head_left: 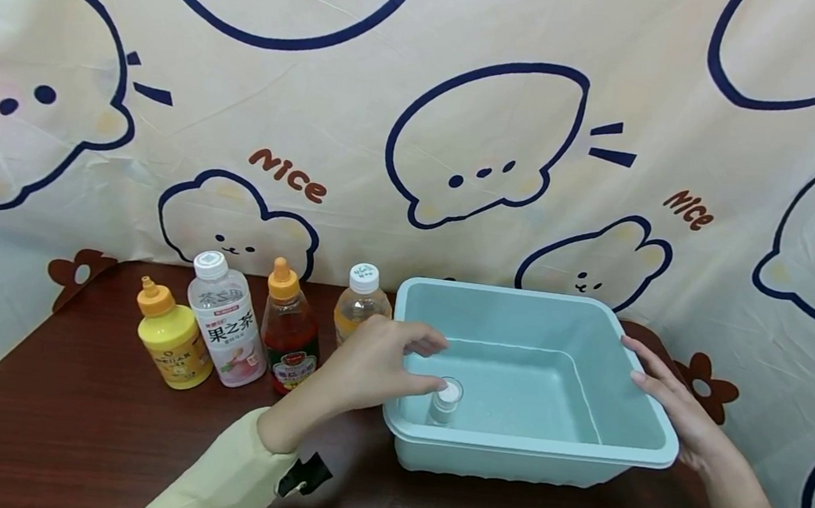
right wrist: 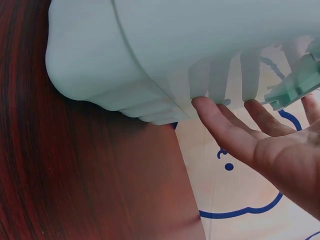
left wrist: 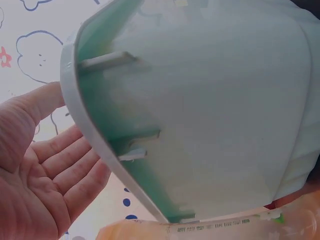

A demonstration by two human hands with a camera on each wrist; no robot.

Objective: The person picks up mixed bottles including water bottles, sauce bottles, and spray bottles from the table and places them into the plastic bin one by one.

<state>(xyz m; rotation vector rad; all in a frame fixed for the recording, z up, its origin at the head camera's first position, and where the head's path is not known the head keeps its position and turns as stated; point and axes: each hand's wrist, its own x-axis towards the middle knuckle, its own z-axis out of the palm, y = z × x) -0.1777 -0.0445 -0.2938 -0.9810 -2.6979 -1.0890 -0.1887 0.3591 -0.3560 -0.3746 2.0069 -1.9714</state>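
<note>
Basin [head_left: 521, 445] at 4 o'clock, head view; small bottle [head_left: 443, 410] inside at its 8. Left hand [head_left: 381, 364] at 9, fingers loosely extended, rim contact unclear. Right hand [head_left: 678, 412] at 3, fingers straight, touching basin.

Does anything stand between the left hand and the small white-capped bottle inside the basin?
Nothing visible does: the left hand reaches over the basin's left rim, thumb tip by the small bottle's cap; contact isn't clear.

Pale-teal tub [head_left: 529, 445], dark-brown table [head_left: 92, 436]
</note>
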